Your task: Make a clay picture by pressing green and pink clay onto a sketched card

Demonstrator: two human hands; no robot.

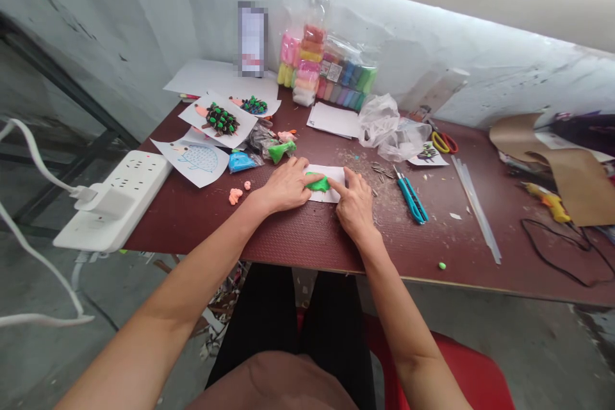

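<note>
A small white paper card (339, 174) lies on the table before me, with a flattened patch of bright green modelling clay (319, 184) on it. My left hand (289, 186) comes in from the left, its fingers stretched over the card and touching the clay's left side. On the other side, my right hand (354, 200) rests at the card's edge, its index finger reaching to the clay. Both hands look open. Behind the left hand sits a loose lump of green clay (281, 151). Pink clay bits (235, 196) lie to its left.
Teal snips (411, 196) and sunflower seeds (379, 171) lie to the right, with clear sticks (476, 211) and a glue gun (552, 202) beyond. Hedgehog pictures (218, 120) and a power strip (118, 198) are at left. Clay packs (343, 77) stand by the wall.
</note>
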